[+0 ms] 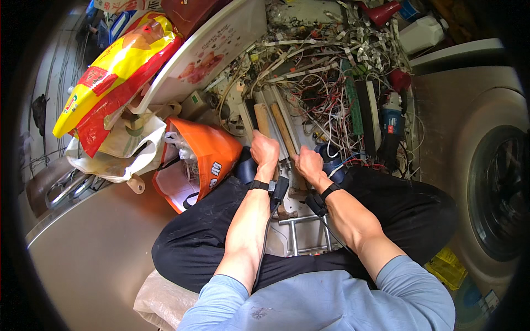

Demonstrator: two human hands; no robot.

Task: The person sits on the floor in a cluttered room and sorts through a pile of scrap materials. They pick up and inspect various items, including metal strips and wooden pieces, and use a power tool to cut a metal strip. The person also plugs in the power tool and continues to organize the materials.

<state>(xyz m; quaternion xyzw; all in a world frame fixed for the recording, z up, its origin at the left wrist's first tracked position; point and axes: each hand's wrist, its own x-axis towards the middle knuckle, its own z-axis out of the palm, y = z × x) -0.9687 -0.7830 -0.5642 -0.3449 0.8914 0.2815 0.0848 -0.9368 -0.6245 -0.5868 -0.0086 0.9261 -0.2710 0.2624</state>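
Observation:
Between my bent legs, my left hand (265, 149) is closed around a thick wooden handle (261, 118), whose pale end sticks out past the fist. Close to its right, my right hand (309, 164) grips a thinner, darker wooden handle (282, 127) that slants away from me. Two rusty hammer heads show below the hands: one hammer head (287, 214) lies nearer to me, the other hammer head (298, 193) sits beneath my right wrist. Which handle joins which head is partly hidden by my hands and wrist straps. Straight metal profiles (283, 108) lie under and beside the handles.
A silver metal frame (293, 233) lies closest to me. Tangled wires (321, 97) and metal strips spread ahead, with a blue angle grinder (392, 118) at right. An orange bag (215, 155) stands left, near a white plastic bin (223, 53). A front-loading washing machine (439, 124) borders the right.

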